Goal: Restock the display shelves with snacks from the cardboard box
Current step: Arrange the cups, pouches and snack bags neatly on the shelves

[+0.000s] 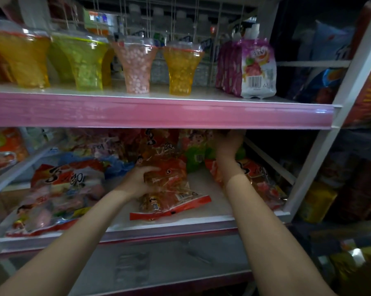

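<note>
Two bare forearms reach into the lower pink-edged shelf (180, 226). The left hand (137, 180) curls its fingers round a translucent orange snack bag with red trim (167, 180), which sits on another such bag. The right hand (228, 144), further back and higher, touches green and red packets (196, 155); its grip cannot be told.

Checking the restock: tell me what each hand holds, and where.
Left hand grips the orange snack bag by its left edge. Right hand reaches deep under the upper shelf; its grip cannot be told.
</note>
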{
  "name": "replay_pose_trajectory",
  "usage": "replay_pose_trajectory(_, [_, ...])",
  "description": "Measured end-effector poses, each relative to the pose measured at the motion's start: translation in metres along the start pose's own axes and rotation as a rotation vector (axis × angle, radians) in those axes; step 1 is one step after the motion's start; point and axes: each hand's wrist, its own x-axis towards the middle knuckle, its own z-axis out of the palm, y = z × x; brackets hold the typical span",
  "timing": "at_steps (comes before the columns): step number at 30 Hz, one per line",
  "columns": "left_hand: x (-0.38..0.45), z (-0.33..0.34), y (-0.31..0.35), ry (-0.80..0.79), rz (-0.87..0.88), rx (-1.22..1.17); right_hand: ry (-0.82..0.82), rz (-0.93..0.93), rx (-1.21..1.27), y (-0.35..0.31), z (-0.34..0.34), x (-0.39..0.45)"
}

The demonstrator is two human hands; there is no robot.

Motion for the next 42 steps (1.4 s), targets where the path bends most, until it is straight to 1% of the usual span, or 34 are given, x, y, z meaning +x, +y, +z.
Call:
replay_pose_trajectory(2, [0.002, -0.002, -0.003, 0.005, -0.013, 0.005, 0.103, 0.199, 0.331, -0.003, -0.012, -0.001])
replay_pose_trajectory(3, [0.002, -0.002, -0.003, 0.004, -0.022, 0.005, 0.114, 0.291, 0.485, -0.007, -0.02, -0.004])
replay_pose_trajectory(4, [0.004, -0.002, -0.004, 0.002, -0.033, 0.003, 0.117, 0.349, 0.577, -0.011, -0.029, -0.008])
replay_pose_trajectory(7, [0.008, 0.0, -0.004, 0.007, -0.051, 0.061, 0.164, 0.39, 0.7, -0.028, -0.046, -0.016])
replay_pose_trajectory(9, [0.009, 0.001, -0.001, 0.039, -0.044, 0.152, 0.157, 0.353, 0.72, -0.042, -0.054, -0.03])
replay_pose_trajectory(11, [0.006, -0.001, 0.004, 0.111, -0.037, 0.167, 0.041, 0.31, 0.63, -0.041, -0.057, -0.057])
replay_pose_trajectory(12, [0.004, -0.004, 0.006, 0.157, -0.035, 0.125, -0.056, 0.302, 0.529, -0.038, -0.058, -0.072])
replay_pose_trajectory(13, [0.0, -0.008, 0.009, 0.195, -0.032, 0.05, -0.169, 0.278, 0.356, -0.033, -0.061, -0.086])
replay_pose_trajectory(14, [-0.005, -0.012, 0.012, 0.213, -0.027, -0.05, -0.285, 0.207, 0.123, -0.029, -0.065, -0.097])
replay_pose_trajectory(15, [-0.012, -0.015, 0.014, 0.207, -0.021, -0.167, -0.388, 0.109, -0.11, -0.025, -0.071, -0.102])
replay_pose_trajectory(16, [-0.019, -0.017, 0.016, 0.177, -0.015, -0.267, -0.463, 0.015, -0.282, -0.021, -0.079, -0.103])
replay_pose_trajectory(17, [-0.026, -0.019, 0.019, 0.13, -0.013, -0.319, -0.522, -0.053, -0.385, -0.02, -0.086, -0.1])
replay_pose_trajectory(19, [-0.036, -0.019, 0.027, -0.003, -0.036, -0.336, -0.661, -0.097, -0.463, -0.017, -0.097, -0.09])
replay_pose_trajectory(22, [-0.043, -0.011, 0.043, -0.184, -0.08, -0.244, -0.958, -0.061, -0.463, -0.011, -0.107, -0.076])
replay_pose_trajectory(24, [-0.046, -0.001, 0.053, -0.216, -0.049, -0.105, -1.088, -0.059, -0.493, -0.007, -0.111, -0.07])
replay_pose_trajectory(25, [-0.048, 0.004, 0.056, -0.21, -0.019, -0.044, -1.118, -0.068, -0.502, -0.005, -0.113, -0.068])
replay_pose_trajectory(26, [-0.049, 0.007, 0.057, -0.196, 0.007, -0.007, -1.108, -0.095, -0.508, -0.002, -0.114, -0.067])
replay_pose_trajectory(27, [-0.052, 0.01, 0.057, -0.166, 0.033, 0.006, -1.064, -0.136, -0.499, -0.001, -0.115, -0.066])
replay_pose_trajectory(28, [-0.054, 0.011, 0.055, -0.136, 0.059, 0.002, -0.996, -0.163, -0.468, 0.001, -0.114, -0.067])
replay_pose_trajectory(30, [-0.058, 0.009, 0.054, -0.093, 0.099, -0.025, -0.858, -0.163, -0.369, -0.002, -0.114, -0.069])
replay_pose_trajectory(31, [-0.061, 0.005, 0.052, -0.079, 0.114, -0.057, -0.816, -0.16, -0.324, -0.005, -0.115, -0.071])
replay_pose_trajectory(33, [-0.07, -0.007, 0.047, -0.058, 0.146, -0.15, -0.786, -0.201, -0.269, -0.02, -0.116, -0.074])
replay_pose_trajectory(35, [-0.08, -0.028, 0.037, -0.021, 0.169, -0.251, -0.778, -0.301, -0.25, -0.047, -0.109, -0.079])
replay_pose_trajectory(37, [-0.088, -0.053, 0.023, 0.052, 0.124, -0.345, -0.746, -0.386, -0.237, -0.071, -0.089, -0.09])
replay_pose_trajectory(38, [-0.09, -0.065, 0.012, 0.103, 0.087, -0.355, -0.731, -0.408, -0.25, -0.079, -0.074, -0.1])
replay_pose_trajectory(40, [-0.092, -0.079, -0.01, 0.186, -0.014, -0.229, -0.73, -0.405, -0.361, -0.086, -0.036, -0.122])
replay_pose_trajectory(42, [-0.094, -0.083, -0.023, 0.215, -0.084, -0.09, -0.821, -0.311, -0.63, -0.09, 0.0, -0.142])
